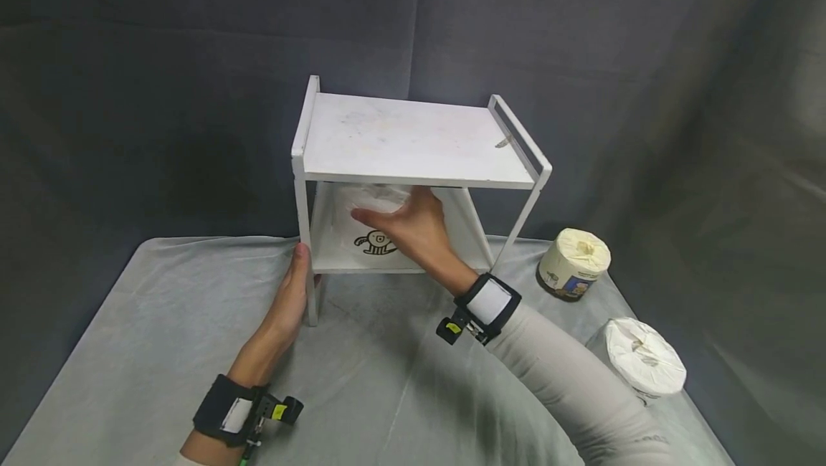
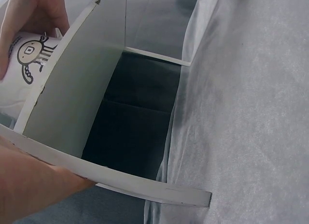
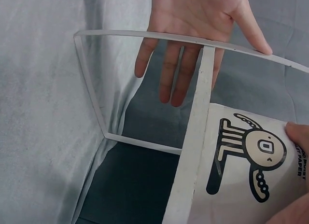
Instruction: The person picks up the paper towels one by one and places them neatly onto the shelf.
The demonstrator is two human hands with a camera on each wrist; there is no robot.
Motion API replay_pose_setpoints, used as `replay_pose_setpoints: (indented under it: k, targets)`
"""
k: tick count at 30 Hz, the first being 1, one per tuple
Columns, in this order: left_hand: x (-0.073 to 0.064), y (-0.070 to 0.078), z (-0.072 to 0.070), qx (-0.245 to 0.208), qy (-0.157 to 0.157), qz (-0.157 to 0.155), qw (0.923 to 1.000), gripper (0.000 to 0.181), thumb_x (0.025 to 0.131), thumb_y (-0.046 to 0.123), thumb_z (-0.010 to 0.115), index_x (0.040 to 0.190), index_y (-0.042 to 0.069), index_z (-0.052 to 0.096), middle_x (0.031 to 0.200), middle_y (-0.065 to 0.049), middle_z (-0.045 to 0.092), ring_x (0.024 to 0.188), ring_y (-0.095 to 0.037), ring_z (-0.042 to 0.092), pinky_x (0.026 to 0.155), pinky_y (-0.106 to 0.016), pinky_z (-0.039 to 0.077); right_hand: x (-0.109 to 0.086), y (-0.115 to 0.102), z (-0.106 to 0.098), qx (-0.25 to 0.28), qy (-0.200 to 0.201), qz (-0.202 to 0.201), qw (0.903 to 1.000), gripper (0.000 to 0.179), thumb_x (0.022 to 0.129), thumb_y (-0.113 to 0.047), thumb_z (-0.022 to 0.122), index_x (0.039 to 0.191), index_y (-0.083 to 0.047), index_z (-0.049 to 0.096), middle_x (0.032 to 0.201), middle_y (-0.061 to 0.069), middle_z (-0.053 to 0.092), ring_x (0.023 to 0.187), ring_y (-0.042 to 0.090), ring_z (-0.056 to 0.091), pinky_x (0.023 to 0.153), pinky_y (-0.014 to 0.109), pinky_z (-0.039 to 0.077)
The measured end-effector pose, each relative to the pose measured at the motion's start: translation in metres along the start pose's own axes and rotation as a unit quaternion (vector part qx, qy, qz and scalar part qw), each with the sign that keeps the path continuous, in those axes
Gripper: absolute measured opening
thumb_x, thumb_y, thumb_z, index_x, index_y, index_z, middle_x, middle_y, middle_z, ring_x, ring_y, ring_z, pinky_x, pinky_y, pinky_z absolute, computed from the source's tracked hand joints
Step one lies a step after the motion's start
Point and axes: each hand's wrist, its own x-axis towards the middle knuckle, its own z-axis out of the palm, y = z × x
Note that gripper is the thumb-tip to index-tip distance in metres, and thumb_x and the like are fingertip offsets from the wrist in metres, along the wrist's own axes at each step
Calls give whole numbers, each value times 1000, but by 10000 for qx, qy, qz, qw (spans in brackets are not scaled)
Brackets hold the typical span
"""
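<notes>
A white two-tier shelf rack (image 1: pixel 413 140) stands on the cloth-covered table. My right hand (image 1: pixel 416 226) reaches under its top board and grips a white-wrapped toilet paper roll (image 1: pixel 377 242) over the lower board. A cartoon dog printed on the wrapper shows clearly in the right wrist view. My left hand (image 1: pixel 290 301) is at the rack's front left leg. From the right wrist camera, its fingers (image 3: pixel 170 72) look straight and extend past the white bar, while the thumb lies along that bar. The top board partly hides the roll and my right fingertips in the head view.
To the right of the rack, a yellowish wrapped roll (image 1: pixel 574 265) stands on the table. Nearer to me is a white wrapped roll (image 1: pixel 645 358), close to the table's right edge and beside my right forearm. A dark grey curtain (image 1: pixel 193 93) hangs behind the table.
</notes>
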Motion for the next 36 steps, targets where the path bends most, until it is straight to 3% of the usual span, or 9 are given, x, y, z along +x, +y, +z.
replay_pose_setpoints:
  k: [12,36]
  targets:
    - [1,-2,0,-12,29,12,10000,77,112,59,9,169,12,-13,177,-10,-13,163,-27,-10,132,-58,3,8,-1,5,-229,-165,-10,9996,98,76,-48,96,152,-15,43,143,8,59,122,18,61,95,38,56]
    - [2,1,1,-47,12,27,10000,77,112,58,9,169,13,-14,177,-9,-14,163,-26,-11,132,-59,2,24,-1,17,-11,-109,-568,9983,99,77,-34,99,154,-13,41,149,6,54,137,15,54,113,35,47]
